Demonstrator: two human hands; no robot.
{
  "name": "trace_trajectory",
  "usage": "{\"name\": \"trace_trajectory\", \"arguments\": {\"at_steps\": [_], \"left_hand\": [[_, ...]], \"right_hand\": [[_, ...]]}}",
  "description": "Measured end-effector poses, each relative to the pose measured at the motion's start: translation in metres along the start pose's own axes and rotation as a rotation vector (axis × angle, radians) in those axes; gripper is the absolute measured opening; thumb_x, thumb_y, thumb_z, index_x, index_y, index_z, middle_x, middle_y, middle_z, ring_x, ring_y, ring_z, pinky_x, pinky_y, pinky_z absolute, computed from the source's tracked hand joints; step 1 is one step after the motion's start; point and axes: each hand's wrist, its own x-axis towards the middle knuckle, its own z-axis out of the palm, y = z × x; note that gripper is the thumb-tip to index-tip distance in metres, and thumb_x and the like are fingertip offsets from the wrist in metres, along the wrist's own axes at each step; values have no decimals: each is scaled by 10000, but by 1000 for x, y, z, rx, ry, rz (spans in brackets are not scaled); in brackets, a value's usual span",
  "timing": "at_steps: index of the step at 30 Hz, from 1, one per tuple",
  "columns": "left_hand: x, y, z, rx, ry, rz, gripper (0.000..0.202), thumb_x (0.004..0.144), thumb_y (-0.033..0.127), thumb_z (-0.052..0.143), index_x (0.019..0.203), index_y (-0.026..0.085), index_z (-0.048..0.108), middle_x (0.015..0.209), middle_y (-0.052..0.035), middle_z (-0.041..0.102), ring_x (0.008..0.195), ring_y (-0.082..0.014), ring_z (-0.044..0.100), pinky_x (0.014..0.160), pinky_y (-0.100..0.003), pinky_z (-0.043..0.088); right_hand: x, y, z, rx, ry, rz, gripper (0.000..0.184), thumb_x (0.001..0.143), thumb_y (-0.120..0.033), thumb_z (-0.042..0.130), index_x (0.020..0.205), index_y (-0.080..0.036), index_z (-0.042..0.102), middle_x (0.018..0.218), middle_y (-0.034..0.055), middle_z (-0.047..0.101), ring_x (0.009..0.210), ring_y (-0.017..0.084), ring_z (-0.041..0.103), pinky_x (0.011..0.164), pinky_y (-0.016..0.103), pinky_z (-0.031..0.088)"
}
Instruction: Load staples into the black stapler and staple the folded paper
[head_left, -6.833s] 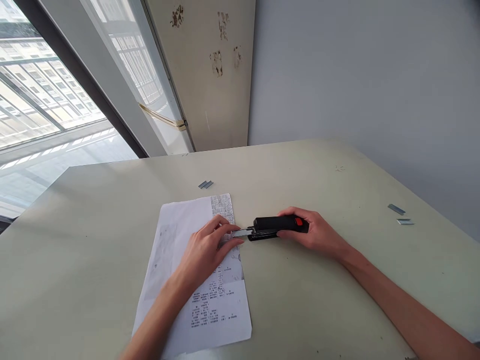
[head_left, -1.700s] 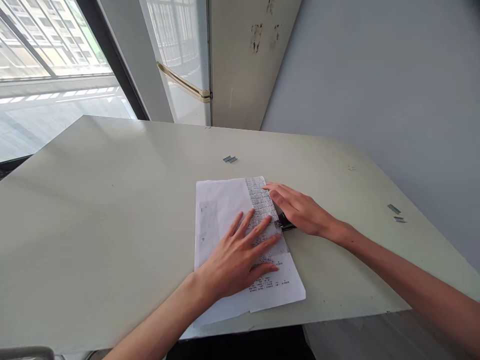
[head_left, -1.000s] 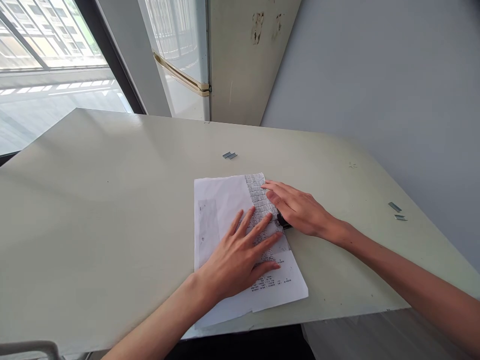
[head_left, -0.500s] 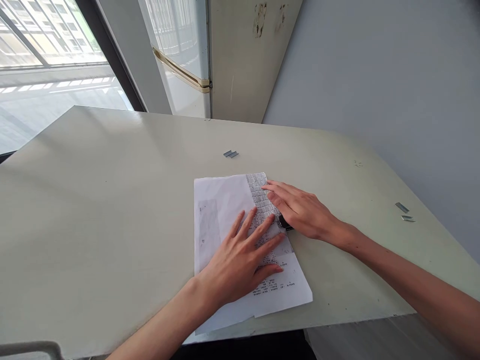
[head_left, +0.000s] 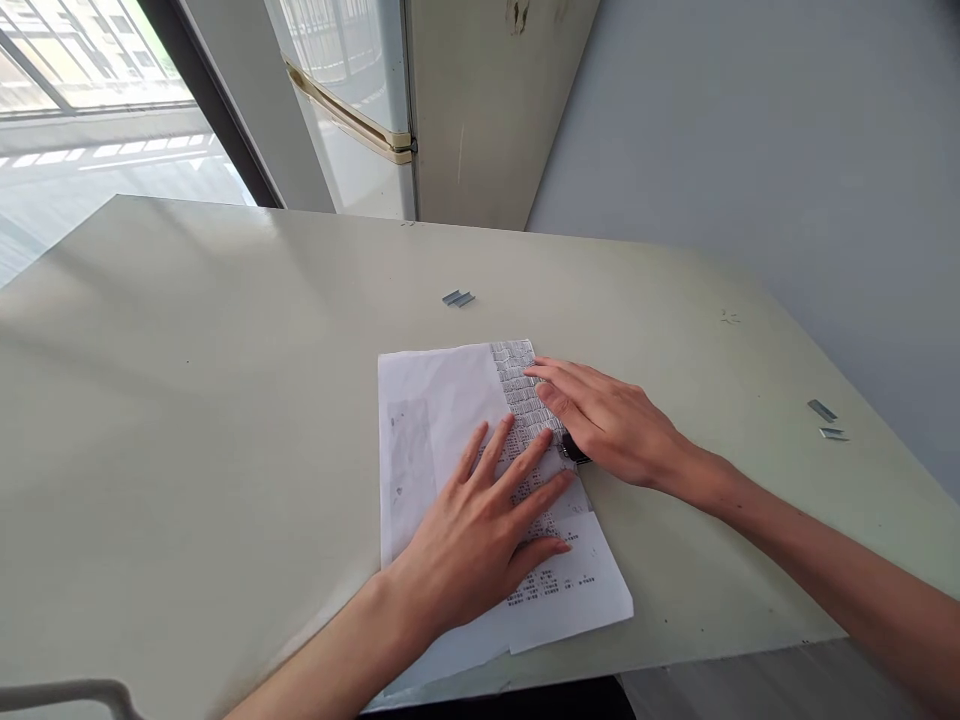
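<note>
My left hand lies spread on the sheets of paper, bearing down on their printed right half. Dense rows of staples cover a strip along the paper's upper right side. At the right edge of the sheets sits a black stapler, only its front end showing. Over it rests my right hand, palm on the stapler and fingers stretched out toward the stapled strip. The rest of the stapler is hidden under that hand.
Two staple strips lie beyond the paper on the pale table. More staple strips lie at the right. A few loose staples are near the wall. A fridge stands behind the table.
The view has tilted and shifted slightly. Both hands, the paper and the stapler keep nearly the same places relative to each other.
</note>
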Motion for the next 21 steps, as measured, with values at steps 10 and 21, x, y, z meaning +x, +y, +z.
{"name": "trace_trajectory", "arguments": {"at_steps": [10, 21], "left_hand": [[1, 1, -2, 45, 2, 2, 554, 1072, 552, 446, 1565, 299, 457, 1731, -27, 234, 1598, -358, 104, 1291, -626, 218], [1, 2, -3, 43, 10, 0, 548, 1070, 544, 459, 1565, 309, 452, 1726, -15, 254, 1595, -360, 129, 1292, -623, 219]], "right_hand": [[1, -2, -1, -9, -12, 10, 557, 1096, -542, 251, 1478, -300, 575, 1588, 5, 538, 1499, 280, 449, 1217, 549, 394], [1, -2, -1, -1, 21, 10, 507, 1095, -498, 293, 1440, -307, 611, 1566, 2, 564, 1469, 302, 491, 1180, 569, 437]]}}
